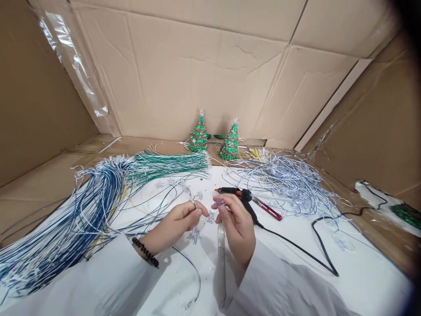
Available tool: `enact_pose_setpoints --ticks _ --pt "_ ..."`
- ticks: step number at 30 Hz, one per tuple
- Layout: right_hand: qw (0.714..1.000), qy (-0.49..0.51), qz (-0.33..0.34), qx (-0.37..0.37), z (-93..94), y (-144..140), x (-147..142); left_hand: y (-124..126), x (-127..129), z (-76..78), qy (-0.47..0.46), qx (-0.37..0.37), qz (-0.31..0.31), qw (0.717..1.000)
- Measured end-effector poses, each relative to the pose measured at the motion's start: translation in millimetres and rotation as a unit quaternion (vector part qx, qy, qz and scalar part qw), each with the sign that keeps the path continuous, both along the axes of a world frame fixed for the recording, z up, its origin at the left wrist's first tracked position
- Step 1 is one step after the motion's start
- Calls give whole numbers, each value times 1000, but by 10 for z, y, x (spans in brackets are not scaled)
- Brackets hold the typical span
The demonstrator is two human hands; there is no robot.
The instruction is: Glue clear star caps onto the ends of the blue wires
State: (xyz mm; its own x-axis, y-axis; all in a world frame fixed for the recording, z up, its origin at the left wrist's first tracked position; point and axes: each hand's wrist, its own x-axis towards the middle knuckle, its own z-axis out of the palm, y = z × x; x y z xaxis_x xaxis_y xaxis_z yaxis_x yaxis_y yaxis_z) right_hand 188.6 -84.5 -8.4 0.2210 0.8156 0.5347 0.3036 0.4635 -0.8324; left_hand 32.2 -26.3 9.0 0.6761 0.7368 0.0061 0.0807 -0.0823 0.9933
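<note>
My left hand, with a black coiled band at its wrist, is closed in a pinch on a thin wire that loops over its fingers. My right hand holds a small clear plastic star between its fingertips, a short gap from the left. Beneath the hands lie more clear stars, one star below the left fingers and another star between the hands. A translucent whitish strip runs down from the right fingers; whether they grip it cannot be told.
A black glue gun with an orange tip and a red-handled cutter lie beyond my right hand. Blue-and-white wires and green wires lie left; tangled star wires right. Two small Christmas trees stand by the cardboard wall.
</note>
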Motion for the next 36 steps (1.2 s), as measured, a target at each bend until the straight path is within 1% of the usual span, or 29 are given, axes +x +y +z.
enact_pose_setpoints --ticks 4,7,9,11,14,18,21,27,30,33,36 --pt "999 -26 21 0 -2 -13 -24 6 -38 42 21 -47 -47 998" --pt "999 -47 20 -6 -44 -17 -41 5 -75 112 33 -50 -98 993" --pt "998 -53 17 -12 -73 -20 -50 -2 -93 139 22 -58 -143 988" --pt "998 -60 20 -12 -93 -21 -57 -9 -102 135 -4 -95 -179 979" --pt "997 -73 36 -8 -107 -23 -63 -16 -101 90 -35 -143 -195 970" --pt "994 -90 61 -2 -99 -43 -72 -18 -85 48 -40 -157 -199 967" --pt "993 -103 64 2 -84 -64 -83 -20 -72 44 -33 -166 -206 964" --pt "989 -134 58 15 -68 -66 -84 -25 -73 50 -21 -170 -192 966" --pt "987 -153 42 22 -74 -55 -66 -22 -69 65 -11 -154 -168 974" --pt "984 -176 10 14 -87 -46 -51 -11 -47 69 -1 -132 -101 986" --pt "979 -201 -13 9 -103 -42 -54 5 -24 49 1 -132 -27 991"
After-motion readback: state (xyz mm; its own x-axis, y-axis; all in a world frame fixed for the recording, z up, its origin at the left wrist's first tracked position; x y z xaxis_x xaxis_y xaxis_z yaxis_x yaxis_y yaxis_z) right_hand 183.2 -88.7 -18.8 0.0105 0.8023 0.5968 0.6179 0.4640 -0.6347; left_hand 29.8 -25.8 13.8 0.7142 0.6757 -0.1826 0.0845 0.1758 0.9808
